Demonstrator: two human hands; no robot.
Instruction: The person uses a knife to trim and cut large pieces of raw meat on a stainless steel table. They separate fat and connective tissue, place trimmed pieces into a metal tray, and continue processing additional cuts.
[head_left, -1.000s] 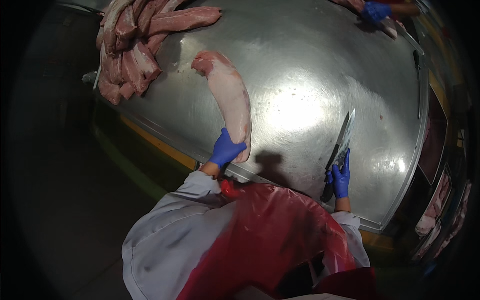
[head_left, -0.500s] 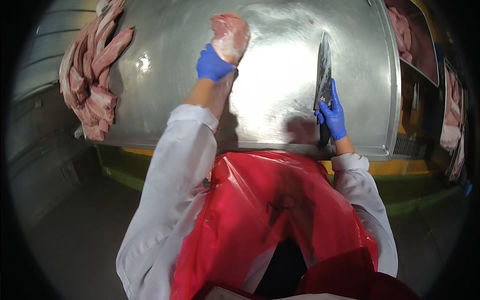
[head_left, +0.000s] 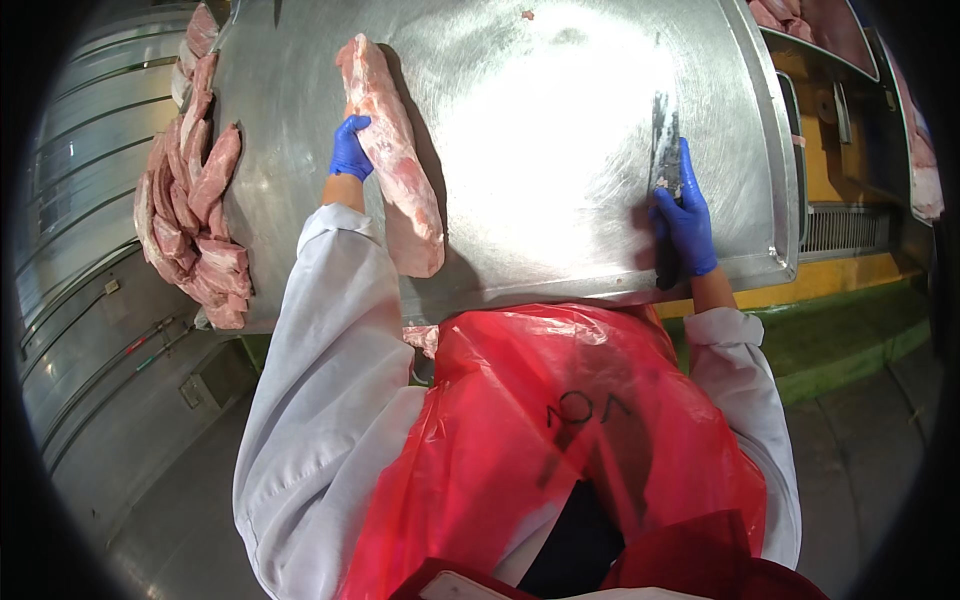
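My left hand [head_left: 350, 150], in a blue glove, grips a long, pale pink pork loin [head_left: 398, 190] by its left side, in the left half of the metal table. The loin slants, its narrower end far and its thick end near; the fingers behind it are partly hidden. At the right of the table my right hand [head_left: 690, 225], also blue-gloved, is closed around the dark handle of a large knife [head_left: 664, 140]. Its blade points away from me, smeared with whitish bits, and looks faint against the glare. Blade and loin are well apart.
Several strips of meat [head_left: 190, 205] lie heaped along the table's left edge. The metal table [head_left: 540, 265] has a raised rim on the right. Beyond it are trays of meat [head_left: 785, 20] and a grate [head_left: 845, 230]. A meat scrap [head_left: 527, 15] sits at the far side.
My left hand has moved left with the pork loin, which has swung out from under my forearm and now shows full length. The right hand still holds the knife; the view has shifted slightly.
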